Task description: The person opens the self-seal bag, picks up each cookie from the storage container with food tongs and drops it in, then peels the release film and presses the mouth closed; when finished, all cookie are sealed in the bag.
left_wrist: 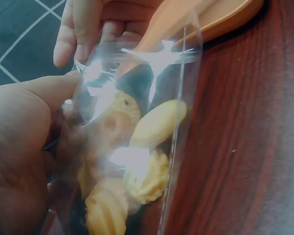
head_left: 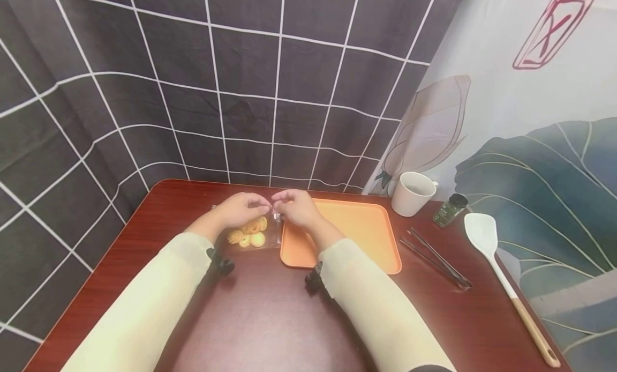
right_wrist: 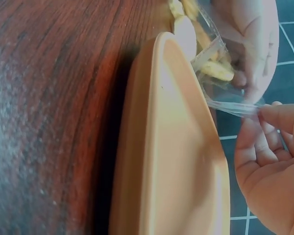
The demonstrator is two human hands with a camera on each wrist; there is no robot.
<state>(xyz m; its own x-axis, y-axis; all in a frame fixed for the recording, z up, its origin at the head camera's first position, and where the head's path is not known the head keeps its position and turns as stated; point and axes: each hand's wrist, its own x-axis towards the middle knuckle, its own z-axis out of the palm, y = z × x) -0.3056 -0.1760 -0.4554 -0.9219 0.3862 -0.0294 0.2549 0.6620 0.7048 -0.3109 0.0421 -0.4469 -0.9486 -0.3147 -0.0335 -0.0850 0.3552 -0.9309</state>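
A clear plastic bag (left_wrist: pixel 183 73) of cookies (head_left: pixel 257 239) lies left of the orange tray (head_left: pixel 356 227), its top edge raised between both hands. In the left wrist view the cookies (left_wrist: pixel 105 208) show through the film, some swirled, some oval. My left hand (head_left: pixel 235 210) grips the bag's side near its top. The right hand (head_left: pixel 300 209) reaches over the tray's left end. Its thumb and fingers pinch the top corner of the bag, close to the left fingertips, as the right wrist view shows.
Right of the tray lie black tongs (head_left: pixel 436 258). A white mug (head_left: pixel 413 194) and a dark-lidded jar (head_left: pixel 450 210) stand at the back right. Along the right table edge rests a white spatula (head_left: pixel 482 233) with a wooden handle. Curtains hang behind the red-brown table (head_left: pixel 270 318).
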